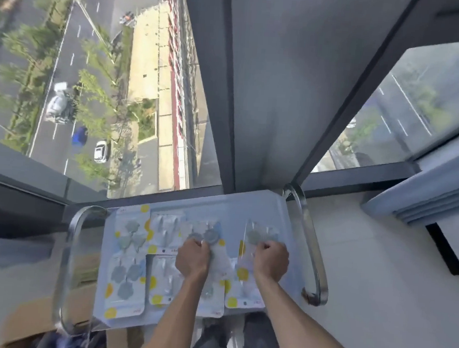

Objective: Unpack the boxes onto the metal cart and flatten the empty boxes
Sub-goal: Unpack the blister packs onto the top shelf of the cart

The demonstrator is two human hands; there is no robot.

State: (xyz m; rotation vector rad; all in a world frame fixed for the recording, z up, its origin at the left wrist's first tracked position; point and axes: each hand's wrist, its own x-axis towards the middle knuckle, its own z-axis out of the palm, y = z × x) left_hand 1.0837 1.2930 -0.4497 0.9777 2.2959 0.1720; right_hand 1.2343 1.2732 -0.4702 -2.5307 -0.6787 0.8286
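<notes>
- Our left hand point(193, 258) curls its fingers around a blister pack point(212, 243), lowering it beside those already laid flat on the metal cart point(261, 206).
- Our right hand point(271, 261) grips another pack point(255, 257), likely filling the row's gap.
- A cardboard box point(33, 320) waits at lower left.

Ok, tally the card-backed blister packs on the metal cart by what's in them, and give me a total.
Packs of grey flower-shaped discs: 2
Packs of clear plastic hooks: 2
Packs of round grey discs, one gripped by the left hand, one by the right hand: 2
Packs partly hidden under the forearms, contents unclear: 2
Total on the metal cart: 8
</notes>
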